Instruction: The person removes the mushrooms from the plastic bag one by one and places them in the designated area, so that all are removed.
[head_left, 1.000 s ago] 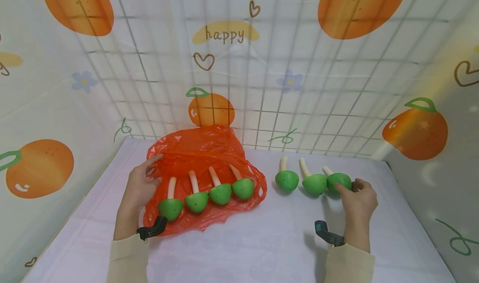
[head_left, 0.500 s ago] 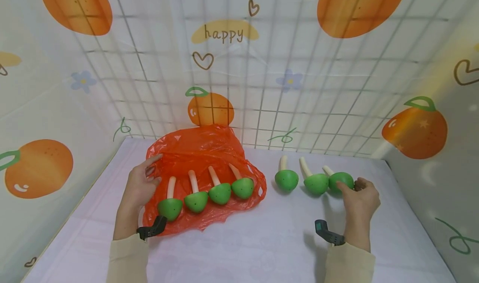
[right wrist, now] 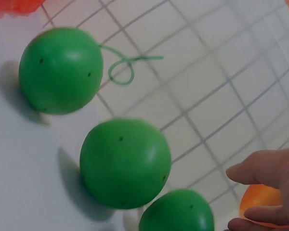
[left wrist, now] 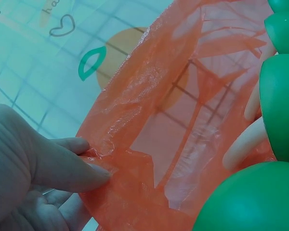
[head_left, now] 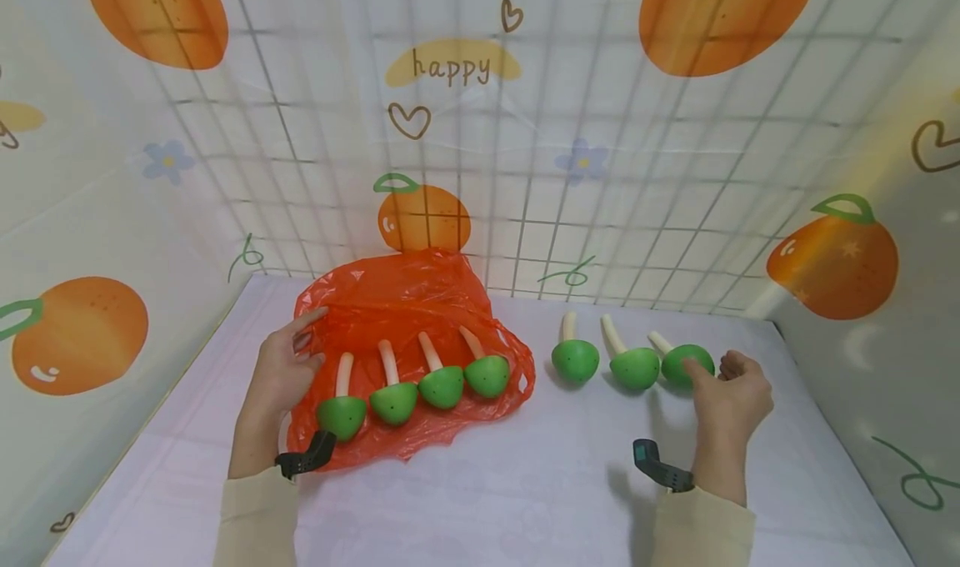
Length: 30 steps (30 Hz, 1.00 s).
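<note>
My left hand [head_left: 281, 375] pinches the left edge of a red plastic bag [head_left: 390, 288]. In the left wrist view, the thumb and a finger grip the thin film [left wrist: 130, 187] at its border. Several toy mushrooms with green caps [head_left: 393, 404] and pale stems lie in a slanting row over the bag. Three similar mushrooms lie to its right, stems pointing to the back. Beside the rightmost mushroom [head_left: 678, 367] is my right hand [head_left: 731, 400]. The right wrist view shows its thumb and fingers [right wrist: 265, 166] spread apart, nothing between them, near that cap [right wrist: 178, 214].
A white cloth covers the table [head_left: 510, 484]. Behind it rises a fabric-covered grid wall [head_left: 600, 242] printed with oranges and hearts, with similar panels closing both sides. Each wrist wears a black camera band [head_left: 660, 467].
The right hand lets go of the rightmost mushroom and draws away to the right. That mushroom now lies slightly further right. The left hand and bag stay in place.
</note>
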Each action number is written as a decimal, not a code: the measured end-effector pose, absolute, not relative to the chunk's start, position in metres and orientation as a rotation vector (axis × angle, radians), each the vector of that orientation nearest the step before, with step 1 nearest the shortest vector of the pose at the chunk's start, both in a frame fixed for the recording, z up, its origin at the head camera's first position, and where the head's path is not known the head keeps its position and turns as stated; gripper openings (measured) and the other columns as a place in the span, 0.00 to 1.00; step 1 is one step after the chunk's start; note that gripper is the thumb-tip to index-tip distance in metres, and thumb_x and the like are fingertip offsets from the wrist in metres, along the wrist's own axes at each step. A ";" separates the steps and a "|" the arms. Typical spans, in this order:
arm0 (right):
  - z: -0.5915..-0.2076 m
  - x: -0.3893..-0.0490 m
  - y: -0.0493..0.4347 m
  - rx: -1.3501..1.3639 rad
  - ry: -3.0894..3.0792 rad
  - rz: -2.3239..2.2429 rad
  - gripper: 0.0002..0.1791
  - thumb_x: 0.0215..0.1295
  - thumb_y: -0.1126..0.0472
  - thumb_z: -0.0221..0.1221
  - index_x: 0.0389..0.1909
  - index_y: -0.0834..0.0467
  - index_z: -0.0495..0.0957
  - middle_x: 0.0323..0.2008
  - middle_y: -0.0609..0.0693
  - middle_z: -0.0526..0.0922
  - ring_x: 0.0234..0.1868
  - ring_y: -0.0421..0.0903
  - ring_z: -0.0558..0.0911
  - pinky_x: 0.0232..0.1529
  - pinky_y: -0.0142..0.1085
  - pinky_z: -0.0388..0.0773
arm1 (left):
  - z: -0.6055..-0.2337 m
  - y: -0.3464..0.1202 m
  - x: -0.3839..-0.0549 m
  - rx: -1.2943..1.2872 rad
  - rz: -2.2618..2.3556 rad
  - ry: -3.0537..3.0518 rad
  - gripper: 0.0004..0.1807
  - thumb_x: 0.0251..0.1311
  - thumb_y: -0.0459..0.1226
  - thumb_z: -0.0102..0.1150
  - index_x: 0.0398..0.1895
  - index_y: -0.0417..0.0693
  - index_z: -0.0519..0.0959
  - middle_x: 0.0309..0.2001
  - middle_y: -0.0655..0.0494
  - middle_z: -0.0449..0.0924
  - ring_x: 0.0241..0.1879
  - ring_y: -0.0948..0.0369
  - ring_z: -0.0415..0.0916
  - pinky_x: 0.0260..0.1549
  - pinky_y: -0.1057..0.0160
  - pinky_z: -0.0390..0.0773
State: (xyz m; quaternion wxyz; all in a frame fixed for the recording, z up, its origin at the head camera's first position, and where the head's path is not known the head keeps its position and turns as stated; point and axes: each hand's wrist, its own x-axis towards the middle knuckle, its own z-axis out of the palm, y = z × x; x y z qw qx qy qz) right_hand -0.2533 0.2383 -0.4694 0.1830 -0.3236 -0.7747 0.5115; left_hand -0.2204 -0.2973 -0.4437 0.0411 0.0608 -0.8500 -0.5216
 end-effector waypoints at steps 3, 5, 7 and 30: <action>-0.463 -0.254 0.232 -0.882 -2.159 1.440 0.38 0.71 0.60 0.64 0.79 0.61 0.63 0.76 0.60 0.68 0.77 0.56 0.67 0.76 0.43 0.66 | -0.444 -0.298 -0.221 0.174 -1.596 -2.595 0.38 0.69 0.20 0.53 0.81 0.52 0.66 0.78 0.38 0.61 0.75 0.38 0.62 0.67 0.43 0.73; -0.457 -0.254 0.226 -0.848 -2.141 1.450 0.38 0.71 0.60 0.65 0.78 0.61 0.65 0.75 0.60 0.69 0.76 0.55 0.68 0.75 0.40 0.67 | -0.445 -0.298 -0.221 0.162 -1.597 -2.587 0.38 0.69 0.20 0.53 0.81 0.51 0.66 0.78 0.37 0.61 0.75 0.38 0.62 0.67 0.44 0.72; -0.451 -0.254 0.218 -0.807 -2.126 1.462 0.38 0.70 0.59 0.66 0.78 0.61 0.66 0.75 0.60 0.70 0.76 0.54 0.69 0.75 0.38 0.67 | -0.445 -0.298 -0.221 0.150 -1.599 -2.581 0.37 0.69 0.20 0.53 0.80 0.50 0.66 0.77 0.37 0.62 0.75 0.39 0.62 0.68 0.44 0.72; -0.408 -0.239 0.116 -0.169 -2.140 1.430 0.31 0.62 0.67 0.72 0.65 0.68 0.76 0.60 0.62 0.82 0.64 0.55 0.82 0.66 0.45 0.78 | -0.447 -0.297 -0.220 0.152 -1.593 -2.588 0.37 0.69 0.21 0.52 0.81 0.50 0.65 0.77 0.38 0.62 0.74 0.39 0.63 0.65 0.44 0.74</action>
